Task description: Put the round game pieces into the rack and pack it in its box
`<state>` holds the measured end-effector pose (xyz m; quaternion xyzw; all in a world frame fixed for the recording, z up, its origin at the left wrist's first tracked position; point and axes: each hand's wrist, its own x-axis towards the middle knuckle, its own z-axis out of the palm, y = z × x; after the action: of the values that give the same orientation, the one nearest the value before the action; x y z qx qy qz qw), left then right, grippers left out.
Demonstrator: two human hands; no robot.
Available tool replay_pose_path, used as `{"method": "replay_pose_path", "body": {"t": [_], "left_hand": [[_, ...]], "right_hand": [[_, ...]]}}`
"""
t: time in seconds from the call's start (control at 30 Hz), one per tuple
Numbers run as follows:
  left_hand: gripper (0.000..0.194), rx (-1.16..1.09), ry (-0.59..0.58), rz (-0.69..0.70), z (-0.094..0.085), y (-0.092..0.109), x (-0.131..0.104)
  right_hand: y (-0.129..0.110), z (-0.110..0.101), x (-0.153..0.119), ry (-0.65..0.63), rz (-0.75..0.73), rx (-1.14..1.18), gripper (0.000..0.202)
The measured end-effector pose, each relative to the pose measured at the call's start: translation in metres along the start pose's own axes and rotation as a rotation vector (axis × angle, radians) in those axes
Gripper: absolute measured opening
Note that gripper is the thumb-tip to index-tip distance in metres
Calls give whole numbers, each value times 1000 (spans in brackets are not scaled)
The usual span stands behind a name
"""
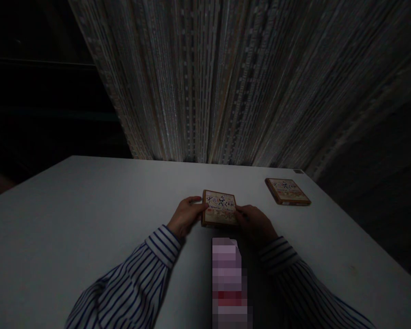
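A flat square box with Chinese characters and a picture on its lid is held between my two hands over the middle of the white table. My left hand grips its left edge, the thumb on the lid. At the right edge, my right hand pinches the box with thumb and fingers. Whether the box touches the table is hard to tell. A second, similar box lies flat at the back right of the table, touched by neither hand.
The white table reaches back to a striped curtain. A small dark label is at its back right corner. A pixelated pinkish patch covers something at the front middle. Dark surroundings lie left and right.
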<state>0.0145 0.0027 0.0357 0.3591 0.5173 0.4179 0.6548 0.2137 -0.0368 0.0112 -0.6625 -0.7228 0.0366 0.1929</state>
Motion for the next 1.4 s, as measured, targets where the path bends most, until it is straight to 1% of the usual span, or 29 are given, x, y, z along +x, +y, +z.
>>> {"method": "replay_pose_path", "body": {"t": [0.1, 0.3, 0.47, 0.67, 0.73, 0.87, 0.93, 1.03, 1.13, 1.2, 1.3, 1.4], "left_hand": [[45, -11, -3, 9, 0, 0, 0], [47, -55, -4, -4, 0, -1, 1], [46, -92, 0, -15, 1, -1, 1], [38, -148, -23, -15, -1, -2, 3], [36, -164, -32, -9, -1, -1, 3], [35, -200, -50, -17, 0, 0, 0], [34, -206, -55, -26, 0, 1, -2], [34, -215, -65, -33, 1, 1, -3], [36, -240, -74, -32, 0, -1, -3], [33, -256, -112, -26, -1, -3, -1], [22, -276, -213, -23, 0, -4, -1], [18, -293, -281, -34, 2, -3, -3]], "right_hand": [[0, -1, 1, -26, 8, 4, 30], [-2, -4, 1, -22, 32, 34, 30], [-4, -6, 2, -9, 60, 138, 30], [-1, -5, 3, 48, 146, 395, 29], [-1, -5, 4, 66, 202, 500, 30], [-2, -5, 7, 66, 338, 841, 32], [-3, -6, 9, 67, 382, 969, 29], [-3, -9, 11, 90, 427, 1060, 24], [-1, -12, 12, 78, 461, 1143, 25], [1, -12, 12, 55, 488, 1198, 28], [4, -10, 12, 25, 518, 1244, 32], [7, -9, 12, 15, 510, 1254, 33]]}}
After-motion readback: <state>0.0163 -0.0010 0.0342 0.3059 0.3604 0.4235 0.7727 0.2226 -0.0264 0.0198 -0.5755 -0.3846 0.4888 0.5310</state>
